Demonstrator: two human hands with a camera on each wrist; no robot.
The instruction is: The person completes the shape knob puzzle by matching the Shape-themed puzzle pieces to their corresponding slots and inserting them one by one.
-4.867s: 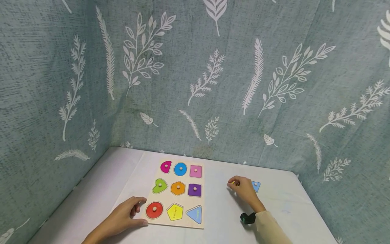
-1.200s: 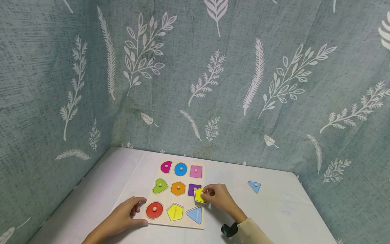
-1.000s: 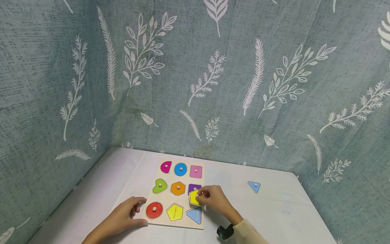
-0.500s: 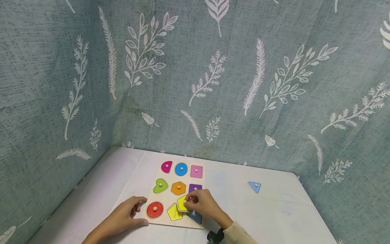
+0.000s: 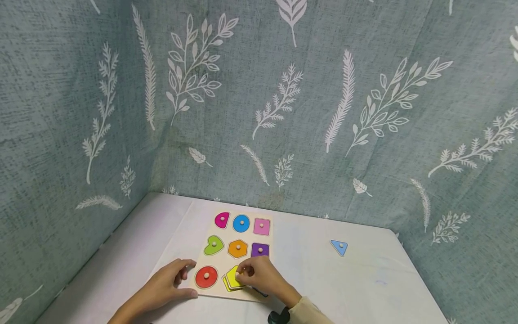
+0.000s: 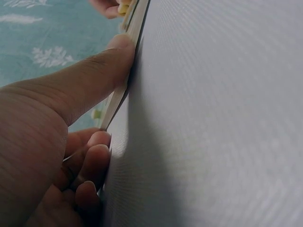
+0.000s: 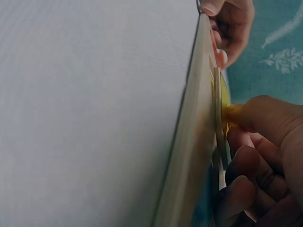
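Observation:
My right hand (image 5: 261, 274) pinches the small knob of a yellow pentagon puzzle piece (image 5: 233, 275) between thumb and fingertips. The piece overlaps the yellow pentagon recess in the wooden shape puzzle board (image 5: 203, 258), slightly offset from it. In the right wrist view the pentagon piece (image 7: 219, 101) stands a little off the board's face. My left hand (image 5: 163, 285) holds the board's near left corner, thumb at the near edge and index finger at the left side. The left wrist view shows its thumb (image 6: 102, 75) against the board's rim. The blue triangle recess is mostly hidden by my right hand.
A blue triangle piece (image 5: 340, 247) with a knob lies on the white table (image 5: 376, 274), right of the board. Seated in the board are the red circle (image 5: 206, 276), orange hexagon (image 5: 238, 248), green heart (image 5: 213, 245) and several others. A patterned curtain (image 5: 259, 112) stands behind.
The right hand took the yellow pentagon from beside the triangle, carried it left over the board and lowered it over the pentagon recess. The left hand has stayed at the corner.

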